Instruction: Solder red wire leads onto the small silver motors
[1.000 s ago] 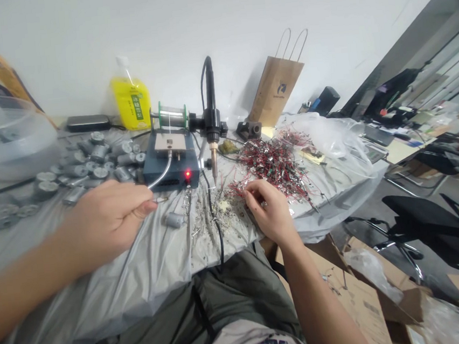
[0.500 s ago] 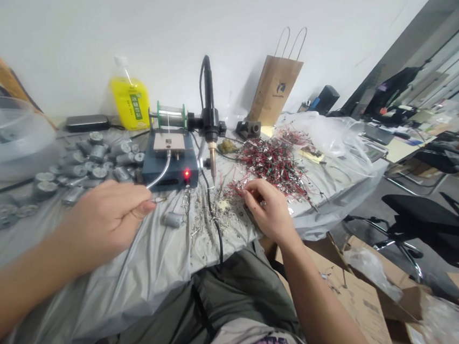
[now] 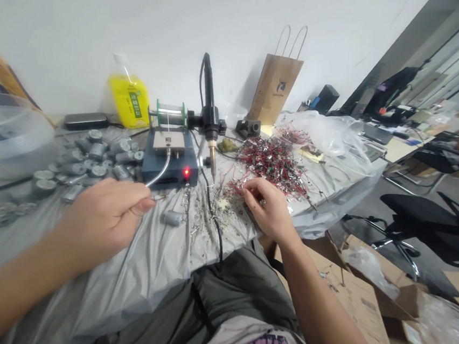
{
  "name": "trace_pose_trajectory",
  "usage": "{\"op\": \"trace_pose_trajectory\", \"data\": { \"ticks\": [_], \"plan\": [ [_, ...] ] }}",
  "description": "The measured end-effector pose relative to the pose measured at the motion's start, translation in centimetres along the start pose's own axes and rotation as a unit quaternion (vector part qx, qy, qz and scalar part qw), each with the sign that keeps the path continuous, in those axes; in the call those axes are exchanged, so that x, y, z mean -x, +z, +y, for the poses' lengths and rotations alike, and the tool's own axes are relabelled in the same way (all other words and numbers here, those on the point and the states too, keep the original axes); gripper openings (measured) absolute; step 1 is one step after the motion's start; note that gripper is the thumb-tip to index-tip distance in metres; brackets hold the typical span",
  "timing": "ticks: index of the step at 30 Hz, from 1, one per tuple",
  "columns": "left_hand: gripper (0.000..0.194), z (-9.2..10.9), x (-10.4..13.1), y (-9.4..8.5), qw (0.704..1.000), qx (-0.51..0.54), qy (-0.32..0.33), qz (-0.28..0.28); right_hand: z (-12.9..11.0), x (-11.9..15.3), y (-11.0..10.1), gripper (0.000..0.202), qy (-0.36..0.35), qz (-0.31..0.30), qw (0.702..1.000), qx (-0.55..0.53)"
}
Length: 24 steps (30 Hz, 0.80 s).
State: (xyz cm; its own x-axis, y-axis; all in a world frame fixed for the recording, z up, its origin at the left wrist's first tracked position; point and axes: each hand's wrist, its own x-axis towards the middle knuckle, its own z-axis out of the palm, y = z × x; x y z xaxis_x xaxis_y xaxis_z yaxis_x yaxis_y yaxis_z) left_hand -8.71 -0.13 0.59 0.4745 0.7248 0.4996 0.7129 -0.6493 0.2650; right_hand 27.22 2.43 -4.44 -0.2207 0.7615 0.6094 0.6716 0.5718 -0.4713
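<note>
My left hand [image 3: 110, 218] is closed beside the blue soldering unit [image 3: 167, 161]. A silver solder feed tube [image 3: 160, 174] curves from the unit to its fingers, and a thin tip pokes out past the thumb. My right hand [image 3: 269, 206] is pinched at the near edge of a heap of red and black wires [image 3: 271, 160] with small metal pieces. Red strands lie by its fingertips; what sits between them is too small to make out. Between the hands, a soldering iron [image 3: 212, 157] hangs tip down in a black holder. One grey cylindrical motor [image 3: 173, 218] lies near my left hand.
Many grey motors [image 3: 97, 152] are piled at left, beside a clear tub [image 3: 11, 144]. Behind stand a yellow pouch [image 3: 129, 100], a solder spool [image 3: 171, 114] and a paper bag [image 3: 274, 89]. A black cable [image 3: 218, 232] crosses the plastic-covered table. Cardboard boxes [image 3: 347, 296] stand below right.
The view has shifted very slightly. Both hands keep nearly the same place and grip, and the things on the table have not visibly moved.
</note>
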Motion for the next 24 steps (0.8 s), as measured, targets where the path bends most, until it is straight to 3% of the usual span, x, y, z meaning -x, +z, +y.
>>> {"op": "trace_pose_trajectory", "data": {
  "ticks": [5,10,13,22,24],
  "plan": [
    [0.039,0.2,-0.1,0.2,0.999,0.025,-0.03,0.01,0.0,0.0,0.1,0.013,0.0,0.0,1.0,0.001],
    [0.041,-0.3,0.2,-0.2,0.978,0.109,-0.168,0.055,0.0,0.0,0.1,0.013,0.0,0.001,1.0,0.001],
    [0.043,-0.8,0.3,-0.4,0.966,0.131,-0.208,0.079,0.0,0.0,0.1,0.012,0.001,0.0,1.0,0.001],
    [0.049,-0.6,0.3,-0.3,0.971,0.099,-0.21,0.054,0.0,-0.1,0.1,0.014,0.0,-0.003,1.0,-0.001],
    [0.042,-0.1,0.2,-0.5,0.978,0.064,-0.179,0.085,0.0,-0.1,0.1,0.013,0.002,-0.003,1.0,-0.004]
  ]
}}
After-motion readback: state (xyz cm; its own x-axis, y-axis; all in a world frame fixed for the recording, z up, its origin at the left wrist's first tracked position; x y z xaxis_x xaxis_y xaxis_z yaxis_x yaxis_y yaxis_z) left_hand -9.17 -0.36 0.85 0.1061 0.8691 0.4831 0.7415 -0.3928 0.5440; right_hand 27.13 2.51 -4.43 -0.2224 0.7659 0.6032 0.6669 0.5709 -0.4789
